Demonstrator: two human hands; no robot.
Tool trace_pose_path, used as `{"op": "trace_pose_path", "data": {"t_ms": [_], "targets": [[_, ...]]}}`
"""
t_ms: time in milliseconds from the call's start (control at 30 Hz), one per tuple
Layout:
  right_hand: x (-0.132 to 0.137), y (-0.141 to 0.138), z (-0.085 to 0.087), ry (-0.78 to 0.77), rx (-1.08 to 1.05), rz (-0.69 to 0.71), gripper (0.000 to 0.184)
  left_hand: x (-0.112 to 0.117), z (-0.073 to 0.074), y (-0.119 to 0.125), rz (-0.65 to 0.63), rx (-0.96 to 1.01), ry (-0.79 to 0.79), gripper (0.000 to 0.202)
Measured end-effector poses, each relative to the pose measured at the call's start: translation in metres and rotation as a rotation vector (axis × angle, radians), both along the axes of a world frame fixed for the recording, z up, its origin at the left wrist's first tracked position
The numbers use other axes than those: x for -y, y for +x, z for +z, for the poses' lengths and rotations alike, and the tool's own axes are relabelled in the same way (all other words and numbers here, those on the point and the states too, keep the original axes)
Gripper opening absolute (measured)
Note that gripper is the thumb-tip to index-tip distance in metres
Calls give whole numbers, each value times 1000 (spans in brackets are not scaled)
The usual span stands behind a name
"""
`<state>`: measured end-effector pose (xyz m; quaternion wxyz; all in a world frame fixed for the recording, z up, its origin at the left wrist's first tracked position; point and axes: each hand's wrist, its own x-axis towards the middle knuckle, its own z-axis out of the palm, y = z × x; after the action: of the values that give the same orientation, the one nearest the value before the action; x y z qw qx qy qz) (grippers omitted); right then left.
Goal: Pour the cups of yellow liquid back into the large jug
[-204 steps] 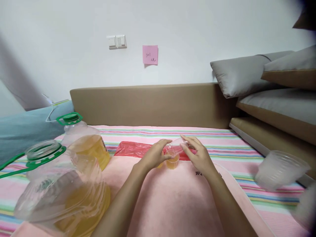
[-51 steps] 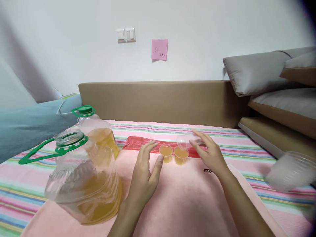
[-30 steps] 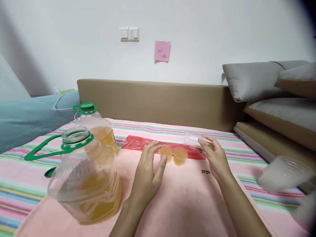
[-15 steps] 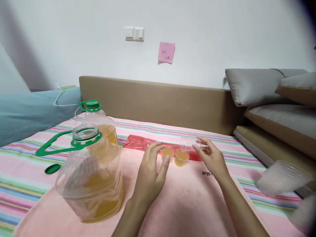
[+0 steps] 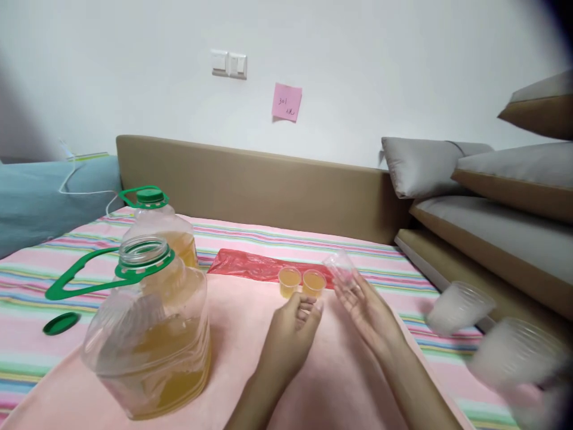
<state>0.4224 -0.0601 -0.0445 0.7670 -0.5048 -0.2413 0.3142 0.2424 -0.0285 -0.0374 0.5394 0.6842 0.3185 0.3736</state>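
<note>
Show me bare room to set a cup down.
Pink mat between the open jug and left hand is bare; so is striped sheet between red plastic film and headboard. Crowded: around the two filled cups, beside film, left hand and right hand.

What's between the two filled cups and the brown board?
The head view shows red plastic behind the cups, then striped cloth up to the brown board.

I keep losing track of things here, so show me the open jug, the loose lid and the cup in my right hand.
Jug (image 5: 150,346), head view: middle of its clear body.
Lid (image 5: 61,323), head view: middle of its green face.
Cup (image 5: 339,264), head view: its clear wall.
</note>
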Motion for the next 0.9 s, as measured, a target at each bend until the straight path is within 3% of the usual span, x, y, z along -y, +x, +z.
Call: {"op": "trace_pose_path", "data": {"t_ms": [167, 267, 333, 433, 567, 633, 733, 900], "targets": [[46, -56, -12, 30, -253, 99, 62, 25, -21, 32, -83, 142, -258, 65], [72, -76, -17, 42, -137, 153, 54, 32, -21, 35, -108, 206, -321, 69], [78, -81, -22, 19, -100, 209, 39, 34, -20, 33, -103, 217, -343, 67], [74, -75, -32, 72, -171, 195, 45, 35, -22, 29, -95, 214, -347, 65], [75, -49, -32, 67, -79, 16, 66, 35, -25, 23, -169, 153, -310, 63], [84, -35, -26, 79, 5, 70, 74, 37, -20, 19, -256, 129, -286, 60], [97, -21, -16, 135, 54, 183, 70, 41, -9, 16, -383, 114, -240, 52], [104, -20, -9, 148, 54, 175, 68, 45, 2, 15, -475, 104, -201, 45]]}}
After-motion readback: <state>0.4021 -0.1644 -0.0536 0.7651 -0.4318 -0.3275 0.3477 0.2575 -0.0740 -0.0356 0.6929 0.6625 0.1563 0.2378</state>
